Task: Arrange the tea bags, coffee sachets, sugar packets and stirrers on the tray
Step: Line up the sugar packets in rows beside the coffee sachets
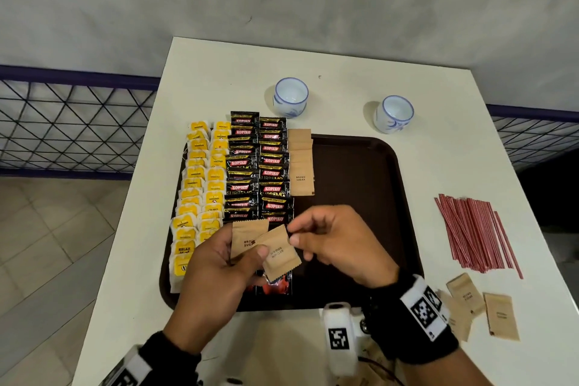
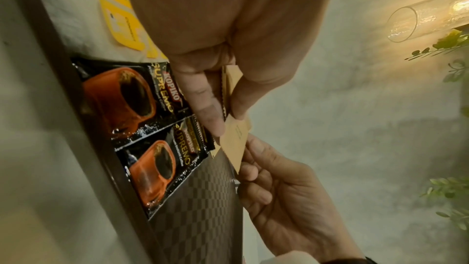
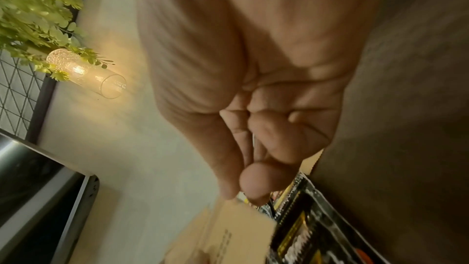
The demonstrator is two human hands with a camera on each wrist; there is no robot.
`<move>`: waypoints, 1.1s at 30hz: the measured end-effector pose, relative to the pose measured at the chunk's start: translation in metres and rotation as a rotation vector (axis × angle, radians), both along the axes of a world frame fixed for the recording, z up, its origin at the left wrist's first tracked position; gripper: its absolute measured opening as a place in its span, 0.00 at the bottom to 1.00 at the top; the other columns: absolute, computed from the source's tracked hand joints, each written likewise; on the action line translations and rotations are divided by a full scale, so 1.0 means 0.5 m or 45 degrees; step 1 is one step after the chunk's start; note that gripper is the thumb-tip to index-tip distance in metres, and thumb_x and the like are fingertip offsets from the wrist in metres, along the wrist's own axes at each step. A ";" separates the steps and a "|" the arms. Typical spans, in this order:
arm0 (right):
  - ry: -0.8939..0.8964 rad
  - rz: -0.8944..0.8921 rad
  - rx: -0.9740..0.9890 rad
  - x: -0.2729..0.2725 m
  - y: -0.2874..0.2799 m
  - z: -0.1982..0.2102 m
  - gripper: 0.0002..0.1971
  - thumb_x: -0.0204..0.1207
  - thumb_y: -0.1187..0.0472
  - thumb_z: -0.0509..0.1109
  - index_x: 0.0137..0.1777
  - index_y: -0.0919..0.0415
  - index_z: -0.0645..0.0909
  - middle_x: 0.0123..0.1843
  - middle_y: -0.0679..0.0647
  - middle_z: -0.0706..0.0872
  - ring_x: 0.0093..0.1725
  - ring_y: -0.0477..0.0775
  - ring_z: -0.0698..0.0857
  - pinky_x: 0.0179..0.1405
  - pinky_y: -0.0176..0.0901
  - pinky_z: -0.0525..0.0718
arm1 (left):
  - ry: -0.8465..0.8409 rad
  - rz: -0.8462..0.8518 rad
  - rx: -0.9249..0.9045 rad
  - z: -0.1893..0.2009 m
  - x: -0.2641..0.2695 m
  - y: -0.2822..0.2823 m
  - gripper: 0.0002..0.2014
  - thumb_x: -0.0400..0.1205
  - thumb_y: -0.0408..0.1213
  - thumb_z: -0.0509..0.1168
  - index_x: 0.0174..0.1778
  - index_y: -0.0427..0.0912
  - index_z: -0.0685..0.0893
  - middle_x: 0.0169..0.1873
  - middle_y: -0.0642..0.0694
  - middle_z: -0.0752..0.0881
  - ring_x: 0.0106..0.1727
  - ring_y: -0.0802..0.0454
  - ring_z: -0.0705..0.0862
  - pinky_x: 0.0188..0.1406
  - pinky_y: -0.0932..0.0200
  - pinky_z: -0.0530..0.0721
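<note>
A dark brown tray (image 1: pixel 354 185) holds two columns of yellow tea bags (image 1: pixel 200 178), two columns of black coffee sachets (image 1: pixel 257 166) and one short column of brown sugar packets (image 1: pixel 300 166). Over the tray's near edge my left hand (image 1: pixel 250 255) grips a small stack of sugar packets (image 1: pixel 247 236) between thumb and fingers. The top packet (image 1: pixel 280 255) is tilted, and my right hand (image 1: pixel 293 232) pinches its far corner. The left wrist view shows both hands on that packet (image 2: pixel 234 138) above the coffee sachets (image 2: pixel 142 107). Red stirrers (image 1: pixel 476 235) lie on the table right of the tray.
Several loose sugar packets (image 1: pixel 482 307) lie on the white table at the near right. Two white-and-blue cups (image 1: pixel 290 97) (image 1: pixel 394 114) stand behind the tray. The tray's right half is bare. A wire fence runs beyond the table's left and right edges.
</note>
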State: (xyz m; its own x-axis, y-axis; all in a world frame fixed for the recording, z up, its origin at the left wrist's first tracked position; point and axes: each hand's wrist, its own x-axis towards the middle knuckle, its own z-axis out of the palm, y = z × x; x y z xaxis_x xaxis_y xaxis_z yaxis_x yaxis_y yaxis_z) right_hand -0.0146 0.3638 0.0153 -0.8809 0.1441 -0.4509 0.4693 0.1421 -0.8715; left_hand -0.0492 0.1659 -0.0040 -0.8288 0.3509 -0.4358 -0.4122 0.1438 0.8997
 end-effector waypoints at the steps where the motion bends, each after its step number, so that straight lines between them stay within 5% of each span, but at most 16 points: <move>1: -0.016 -0.009 -0.010 0.005 -0.002 -0.003 0.04 0.76 0.70 0.77 0.50 0.66 0.88 0.30 0.53 0.87 0.26 0.49 0.81 0.21 0.31 0.73 | 0.005 -0.003 0.001 0.001 0.002 0.002 0.14 0.82 0.26 0.70 0.57 0.48 0.87 0.47 0.50 0.94 0.47 0.48 0.94 0.35 0.55 0.91; 11: -0.053 0.010 -0.079 0.032 -0.013 -0.010 0.04 0.74 0.69 0.79 0.46 0.65 0.86 0.36 0.54 0.90 0.32 0.50 0.86 0.25 0.33 0.76 | 0.002 0.086 0.099 0.005 0.009 0.012 0.15 0.81 0.25 0.70 0.59 0.47 0.86 0.49 0.47 0.94 0.51 0.48 0.94 0.45 0.47 0.94; 16: 0.047 -0.293 -0.203 0.031 -0.006 -0.003 0.10 0.77 0.78 0.71 0.42 0.64 0.78 0.44 0.63 0.92 0.40 0.60 0.93 0.33 0.43 0.85 | -0.006 0.041 0.104 0.007 0.010 0.010 0.14 0.85 0.25 0.65 0.61 0.46 0.85 0.48 0.46 0.94 0.50 0.48 0.94 0.46 0.51 0.93; 22: 0.116 -0.266 0.240 0.028 0.062 0.028 0.07 0.74 0.74 0.75 0.42 0.63 0.89 0.35 0.53 0.91 0.29 0.45 0.85 0.30 0.31 0.80 | 0.018 0.056 0.097 0.001 0.002 -0.004 0.13 0.85 0.27 0.64 0.62 0.46 0.85 0.48 0.46 0.94 0.50 0.50 0.94 0.41 0.58 0.92; 26: 0.056 -0.126 0.434 0.029 0.085 0.055 0.07 0.72 0.70 0.79 0.40 0.57 0.90 0.33 0.52 0.91 0.28 0.46 0.86 0.34 0.35 0.83 | 0.094 -0.131 0.070 0.001 0.002 -0.007 0.13 0.84 0.27 0.67 0.56 0.49 0.90 0.52 0.51 0.93 0.53 0.48 0.93 0.43 0.53 0.93; 30: 0.066 0.071 0.164 0.026 0.061 0.067 0.05 0.72 0.71 0.79 0.41 0.61 0.91 0.33 0.57 0.90 0.27 0.47 0.83 0.32 0.38 0.80 | 0.130 -0.434 0.075 0.012 0.008 0.007 0.13 0.83 0.25 0.68 0.51 0.47 0.94 0.61 0.63 0.87 0.52 0.47 0.92 0.40 0.53 0.92; 33: 0.106 0.029 0.026 0.024 0.045 0.052 0.04 0.73 0.73 0.78 0.44 0.64 0.90 0.31 0.52 0.88 0.28 0.47 0.83 0.29 0.35 0.79 | 0.124 -0.494 0.042 0.014 0.012 0.016 0.12 0.84 0.26 0.67 0.54 0.46 0.92 0.49 0.49 0.93 0.48 0.49 0.93 0.40 0.53 0.92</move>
State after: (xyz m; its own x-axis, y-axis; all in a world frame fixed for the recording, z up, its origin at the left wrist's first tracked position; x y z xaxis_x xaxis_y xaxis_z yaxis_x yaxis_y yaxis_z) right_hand -0.0026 0.3862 0.0415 -0.9184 0.1321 -0.3730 0.3917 0.1696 -0.9043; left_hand -0.0433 0.1739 0.0029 -0.6687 0.6586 -0.3453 -0.2455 0.2428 0.9385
